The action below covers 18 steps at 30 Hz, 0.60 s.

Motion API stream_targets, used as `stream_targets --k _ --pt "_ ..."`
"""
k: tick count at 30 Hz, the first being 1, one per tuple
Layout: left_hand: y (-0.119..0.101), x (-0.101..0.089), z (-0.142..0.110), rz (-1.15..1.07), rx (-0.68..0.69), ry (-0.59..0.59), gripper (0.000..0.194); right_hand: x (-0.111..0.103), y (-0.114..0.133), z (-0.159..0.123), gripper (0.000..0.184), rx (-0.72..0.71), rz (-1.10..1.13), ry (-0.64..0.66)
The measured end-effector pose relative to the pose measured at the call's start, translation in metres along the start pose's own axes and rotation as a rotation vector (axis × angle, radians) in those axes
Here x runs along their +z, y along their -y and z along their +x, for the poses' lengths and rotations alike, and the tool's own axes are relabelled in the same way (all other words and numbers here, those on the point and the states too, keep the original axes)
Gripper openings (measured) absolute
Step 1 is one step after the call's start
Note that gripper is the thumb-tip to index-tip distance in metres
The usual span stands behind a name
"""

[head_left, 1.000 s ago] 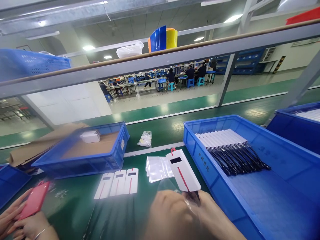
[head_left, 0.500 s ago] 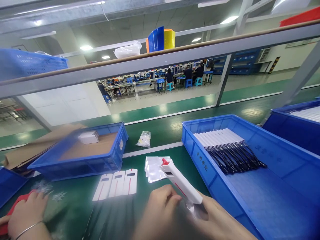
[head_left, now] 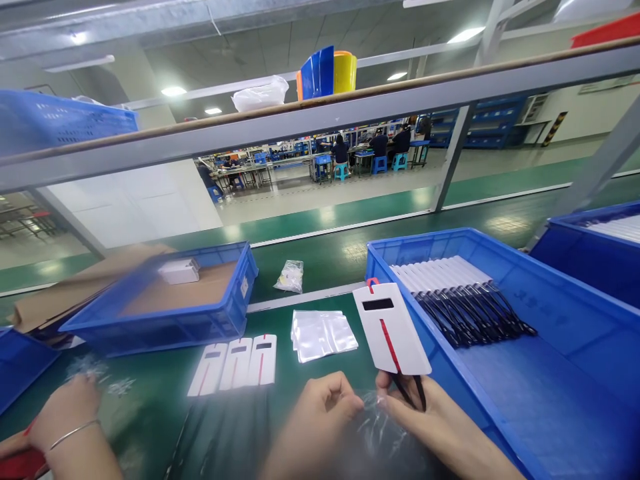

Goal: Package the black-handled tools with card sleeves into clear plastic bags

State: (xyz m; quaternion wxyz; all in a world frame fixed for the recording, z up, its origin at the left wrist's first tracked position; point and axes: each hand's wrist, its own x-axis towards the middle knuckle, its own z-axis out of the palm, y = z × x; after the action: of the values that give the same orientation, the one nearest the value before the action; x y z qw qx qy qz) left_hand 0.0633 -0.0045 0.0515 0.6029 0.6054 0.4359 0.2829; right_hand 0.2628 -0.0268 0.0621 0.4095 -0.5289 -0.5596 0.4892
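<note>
A flat white device (head_left: 393, 327) with a dark window, a red stripe and a black cord stands tilted above my right hand (head_left: 435, 417). That hand's fingers are closed around its lower end and the cord. Below it, a clear plastic bag (head_left: 383, 430) stretches between both hands. My left hand (head_left: 320, 420) is closed in a pinch at the edge of this bag; motion blurs its wrist. Three similar white devices (head_left: 235, 363) lie side by side on the green table, their cords toward me. Flat clear bags (head_left: 323, 333) are stacked just beyond my hands.
The large blue bin (head_left: 500, 393) at right holds a row of white devices with black cords. Another blue bin (head_left: 165, 333) at left contains a white box. A co-worker's hand (head_left: 70, 413) with a bracelet is at far left. A small bag (head_left: 290, 277) lies behind.
The device in my right hand has turned from nearly edge-on to face me and moved right, clear of the stacked bags. The co-worker's hand has shifted slightly.
</note>
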Motion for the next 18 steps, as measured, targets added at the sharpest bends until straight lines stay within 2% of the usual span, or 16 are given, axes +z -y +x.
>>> stream_targets --k 4,6,9,14,18 --pt "-0.003 0.003 0.003 -0.061 -0.031 0.072 0.035 0.000 -0.003 -0.003 0.031 0.049 0.051 0.106" --pt "-0.004 0.004 0.004 -0.078 -0.041 0.109 0.036 0.001 -0.004 -0.005 0.031 0.090 0.114 0.114" --pt "-0.002 0.000 0.004 -0.088 -0.051 0.104 0.037 0.000 -0.003 -0.007 0.031 0.081 0.129 0.035" --pt "0.003 -0.013 0.000 -0.105 -0.048 0.066 0.046 -0.008 -0.002 -0.006 0.035 0.062 0.135 -0.179" --pt "0.001 -0.013 -0.001 -0.088 -0.029 0.062 0.042 -0.004 -0.006 -0.006 0.036 0.044 0.080 -0.048"
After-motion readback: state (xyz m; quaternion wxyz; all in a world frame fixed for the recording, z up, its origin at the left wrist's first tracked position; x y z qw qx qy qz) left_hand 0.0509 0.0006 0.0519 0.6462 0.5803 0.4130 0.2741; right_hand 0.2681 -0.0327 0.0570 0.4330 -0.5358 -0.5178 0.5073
